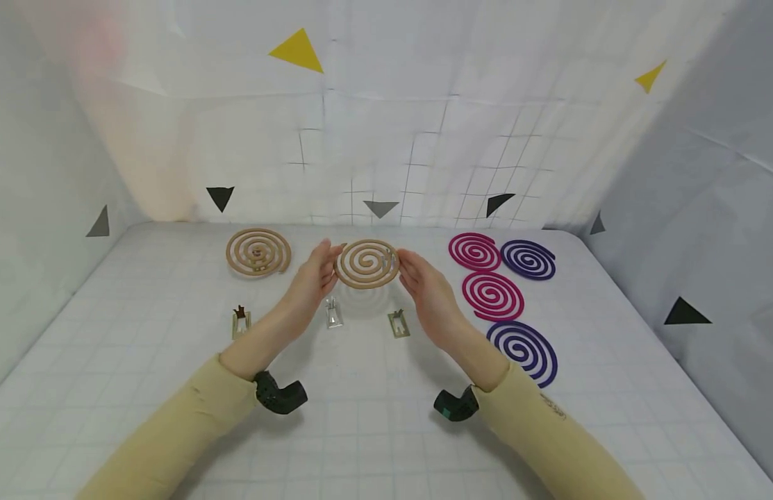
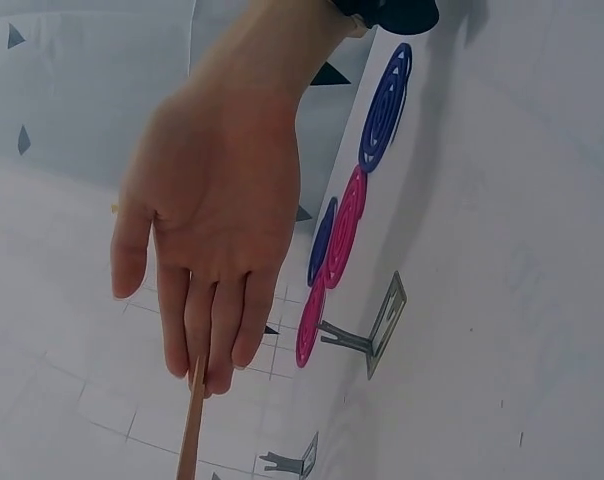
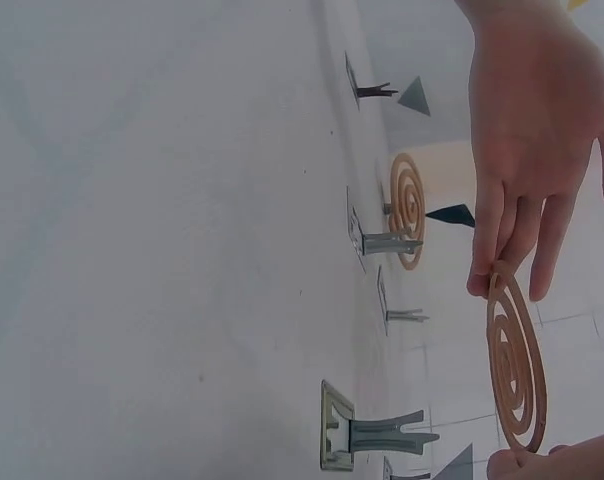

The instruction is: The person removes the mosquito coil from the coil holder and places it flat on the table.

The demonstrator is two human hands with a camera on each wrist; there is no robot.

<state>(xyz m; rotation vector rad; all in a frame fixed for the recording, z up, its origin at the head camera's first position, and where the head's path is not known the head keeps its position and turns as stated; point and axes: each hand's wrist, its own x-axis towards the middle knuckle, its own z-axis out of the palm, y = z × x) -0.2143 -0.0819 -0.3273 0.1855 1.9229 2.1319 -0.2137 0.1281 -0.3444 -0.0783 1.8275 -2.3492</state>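
Observation:
A tan mosquito coil (image 1: 356, 284) is held up level above the table, between my two hands. My left hand (image 1: 306, 288) touches its left edge with extended fingers; in the right wrist view the left hand (image 3: 537, 120) has its thumb apart. On the opposite edge rest the straight fingertips of my right hand (image 1: 433, 298); its palm and spread thumb show in the left wrist view, where the coil (image 2: 190, 435) appears edge-on. Below and nearer stand a silver metal coil stand (image 1: 333, 314) and a gold-toned stand (image 1: 399, 325).
Another tan coil (image 1: 237, 264) sits at the back left, over a stand. A brownish stand (image 1: 239, 321) is beside my left forearm. To the right lie two pink coils (image 1: 476, 251) and two dark blue coils (image 1: 528, 260). White sheeting (image 1: 386, 139) rises behind the table.

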